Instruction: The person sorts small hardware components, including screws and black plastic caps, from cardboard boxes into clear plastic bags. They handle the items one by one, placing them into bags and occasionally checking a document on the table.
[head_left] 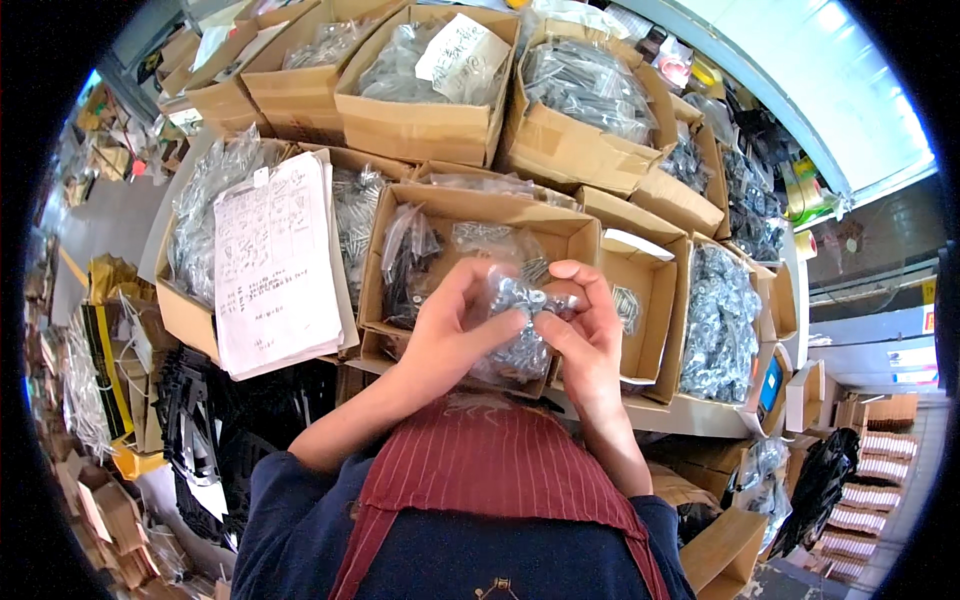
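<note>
Between my two hands is a clear plastic bag point(520, 352) of small, shiny metal fittings. My left hand point(452, 322) is closed on its left side, the thumb pressed on top. My right hand point(588, 325) pinches the right side, and the two thumbs nearly meet at the bag's upper part. The exact kind of fitting is too small to tell. Below my hands stands an open cardboard box point(572, 238). Inside it lie a bag of dark parts point(408, 262) and a bag of screws point(486, 236), partly covered by my fingers.
A stack of written paper sheets point(272, 270) rests on a box at the left. To the right stand a narrow cardboard box point(645, 262) and a box of bagged silver parts point(718, 320). Filled cartons point(420, 125) line the back. Black plastic point(190, 420) lies at lower left.
</note>
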